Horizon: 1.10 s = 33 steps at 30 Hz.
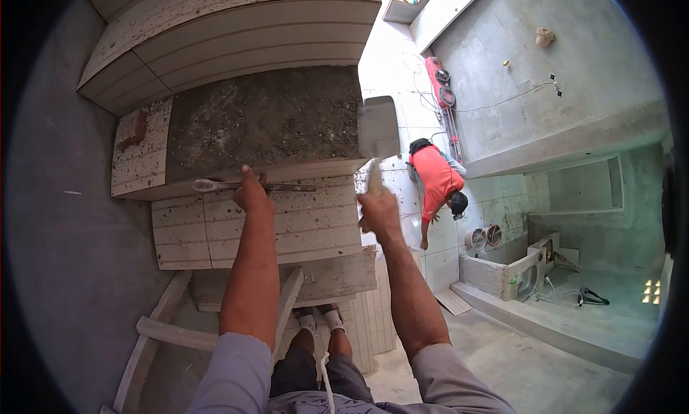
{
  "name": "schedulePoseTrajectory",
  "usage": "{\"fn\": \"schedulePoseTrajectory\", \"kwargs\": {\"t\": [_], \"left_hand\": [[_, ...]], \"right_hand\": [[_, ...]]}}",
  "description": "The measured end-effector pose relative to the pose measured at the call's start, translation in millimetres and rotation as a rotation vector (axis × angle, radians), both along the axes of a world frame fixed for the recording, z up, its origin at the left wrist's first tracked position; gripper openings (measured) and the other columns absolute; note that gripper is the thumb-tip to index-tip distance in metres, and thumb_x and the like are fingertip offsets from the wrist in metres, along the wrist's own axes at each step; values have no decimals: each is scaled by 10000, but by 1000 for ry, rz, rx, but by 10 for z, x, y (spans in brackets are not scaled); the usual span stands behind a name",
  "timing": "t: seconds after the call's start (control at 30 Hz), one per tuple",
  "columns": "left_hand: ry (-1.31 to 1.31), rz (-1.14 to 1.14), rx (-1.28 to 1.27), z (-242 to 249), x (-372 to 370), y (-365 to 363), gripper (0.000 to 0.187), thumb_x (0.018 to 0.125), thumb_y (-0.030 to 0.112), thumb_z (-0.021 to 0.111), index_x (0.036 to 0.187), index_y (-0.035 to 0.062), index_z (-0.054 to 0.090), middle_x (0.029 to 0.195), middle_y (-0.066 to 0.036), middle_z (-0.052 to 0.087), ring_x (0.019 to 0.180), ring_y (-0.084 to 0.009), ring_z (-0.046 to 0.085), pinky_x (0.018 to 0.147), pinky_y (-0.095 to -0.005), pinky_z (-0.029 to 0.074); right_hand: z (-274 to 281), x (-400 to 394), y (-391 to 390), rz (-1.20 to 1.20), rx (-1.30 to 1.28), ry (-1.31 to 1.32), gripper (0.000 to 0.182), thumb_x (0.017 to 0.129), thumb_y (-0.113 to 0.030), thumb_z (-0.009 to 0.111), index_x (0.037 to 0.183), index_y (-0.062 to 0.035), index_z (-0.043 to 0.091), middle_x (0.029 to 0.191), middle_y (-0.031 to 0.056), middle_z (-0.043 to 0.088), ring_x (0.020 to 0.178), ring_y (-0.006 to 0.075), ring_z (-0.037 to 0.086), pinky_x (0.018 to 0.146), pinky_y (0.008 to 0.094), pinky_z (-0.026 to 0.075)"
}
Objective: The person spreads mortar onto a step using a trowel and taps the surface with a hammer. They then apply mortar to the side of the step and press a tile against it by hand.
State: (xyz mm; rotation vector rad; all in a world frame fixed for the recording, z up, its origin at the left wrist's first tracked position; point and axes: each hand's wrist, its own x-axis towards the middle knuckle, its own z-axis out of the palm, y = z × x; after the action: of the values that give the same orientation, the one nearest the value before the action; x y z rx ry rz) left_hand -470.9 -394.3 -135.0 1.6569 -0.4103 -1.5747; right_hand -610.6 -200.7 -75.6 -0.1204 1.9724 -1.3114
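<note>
My right hand [379, 211] is closed around the handle of a trowel [379, 127]. The trowel's broad grey blade is at the right end of a stair step covered with rough dark mortar [265, 119]. My left hand [254, 193] is at the front edge of that step, fingers closed around a long thin bar [291, 188]. The bar lies roughly level along the edge and has a pale, mortar-smeared left end. My left palm and most of its fingers are hidden from above.
Tiled steps [251, 33] rise beyond the mortar; a brick piece [134, 130] lies at left. A wooden ladder-like frame [169, 328] stands below. On the lower floor, a co-worker in a red shirt [436, 173] bends over near a long red tool [439, 80] and two round buckets [484, 237].
</note>
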Motion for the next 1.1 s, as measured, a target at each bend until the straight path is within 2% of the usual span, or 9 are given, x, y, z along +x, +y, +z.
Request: {"fn": "schedulePoseTrajectory", "kwargs": {"t": [0.07,0.2,0.27,0.33,0.5,0.67,0.8,0.93,1.1], "left_hand": [[-11,-17,9,20,1,4,543,916,325,617,1269,-52,450,1222,-141,531,1012,-240,629,640,-358,419],[-3,12,1,-46,1,-13,544,913,327,620,1261,-57,456,1210,-138,542,996,-232,635,643,-358,421],[11,23,-3,-77,7,-15,546,914,325,620,1264,-60,452,1216,-141,537,1007,-233,630,650,-360,422],[31,32,-9,-87,-10,-2,549,915,323,619,1266,-63,449,1223,-143,532,1018,-234,625,656,-361,423],[26,19,-3,-92,3,-15,577,914,329,621,1289,-63,425,1256,-143,511,1070,-239,601,699,-383,408],[9,-20,-22,-31,-15,22,579,917,346,613,1289,-54,420,1259,-136,513,1064,-238,605,700,-373,392],[19,-18,-32,-71,4,21,555,919,351,606,1279,-32,429,1254,-134,515,1046,-230,612,688,-370,390],[6,-21,-19,-44,-23,12,536,920,350,605,1269,-22,439,1245,-129,521,1030,-222,619,685,-369,391],[4,-18,-18,-104,9,0,537,920,350,607,1267,-24,438,1210,-120,531,1020,-210,620,627,-354,383]], "right_hand": [[8,32,15,63,23,35,202,786,-119,624,854,16,490,597,60,524,381,150,519,314,297,418],[36,14,13,-174,-86,130,205,781,-124,628,852,13,493,605,59,526,381,153,519,324,290,418],[-216,19,71,-36,-27,103,290,754,-200,616,873,48,524,630,117,579,442,195,577,390,338,477],[32,73,-17,123,67,47,276,762,-209,614,887,24,536,643,118,591,447,187,580,403,334,488],[53,12,-6,-124,-11,134,259,769,-176,613,905,26,524,620,88,563,436,162,559,392,317,476],[86,145,-63,98,-1,5,229,777,-153,635,857,12,498,601,64,530,390,151,526,336,292,418],[25,84,11,-150,-13,126,239,795,-159,611,901,21,497,651,101,569,431,163,551,371,307,454],[46,84,-28,167,87,96,265,787,-174,612,936,28,525,639,95,567,446,159,557,382,299,457],[-5,49,6,-95,-82,109,266,772,-182,631,874,37,518,615,86,558,415,160,547,361,293,452]]}}
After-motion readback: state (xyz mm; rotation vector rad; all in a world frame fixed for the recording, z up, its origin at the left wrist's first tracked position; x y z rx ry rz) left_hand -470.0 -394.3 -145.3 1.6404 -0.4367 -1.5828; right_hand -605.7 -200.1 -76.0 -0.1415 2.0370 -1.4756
